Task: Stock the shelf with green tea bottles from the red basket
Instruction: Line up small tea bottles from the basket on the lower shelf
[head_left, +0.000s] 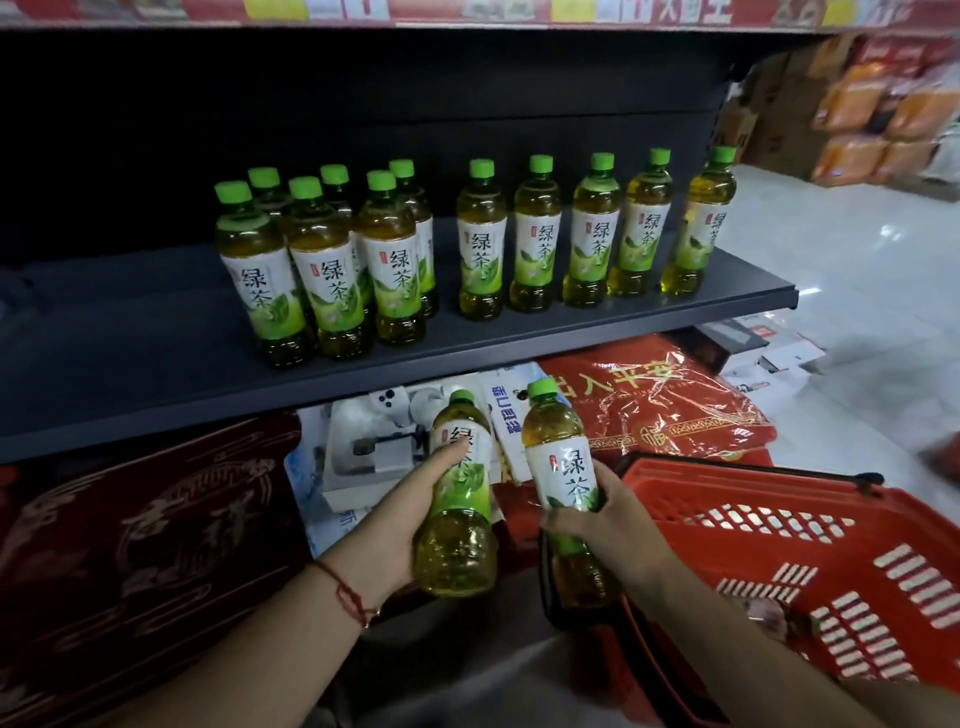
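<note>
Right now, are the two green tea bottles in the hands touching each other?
Apart. The head view shows a strip of background between the left hand's bottle and the right hand's bottle along their length.

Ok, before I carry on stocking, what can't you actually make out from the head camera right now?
- Inside of the red basket: the right hand and forearm cover part of it and the frame edge cuts it off, so any remaining bottles can't be counted.
- Back-row bottles in the left cluster on the shelf: mostly hidden by the front row.
- Left hand fingers: hidden behind its bottle.
- Goods at upper right: blurred.
</note>
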